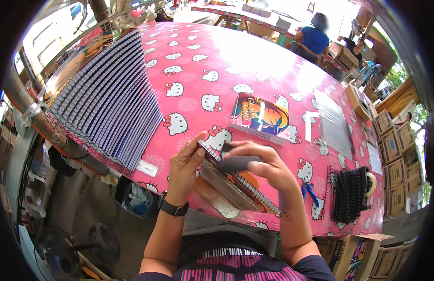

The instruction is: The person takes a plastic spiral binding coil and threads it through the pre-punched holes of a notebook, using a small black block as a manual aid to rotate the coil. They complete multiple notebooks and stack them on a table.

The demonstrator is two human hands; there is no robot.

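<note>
A spiral-bound notebook (226, 182) stands tilted at the table's near edge, its coil spine facing up. The loose tail of the coil (287, 217) sticks out past the lower right end. My left hand (185, 161) pinches the notebook's upper left corner between thumb and fingers. In my right hand (261, 161) is a dark grey, smooth piece (240, 164), held against the spine; its exact kind I cannot make out. Beyond my right hand lies a small pile of printed covers or books (261, 117). Blue-handled pliers (310, 193) rest to its right.
At left, a long fanned row of bound notebooks (109, 100) covers the table (193, 70). Black plastic coils (345, 194), a tape dispenser (369, 182) and clear sheets (334, 124) lie at right. A fan (58, 253) and cardboard boxes (392, 145) flank the table. A person (315, 40) stands beyond.
</note>
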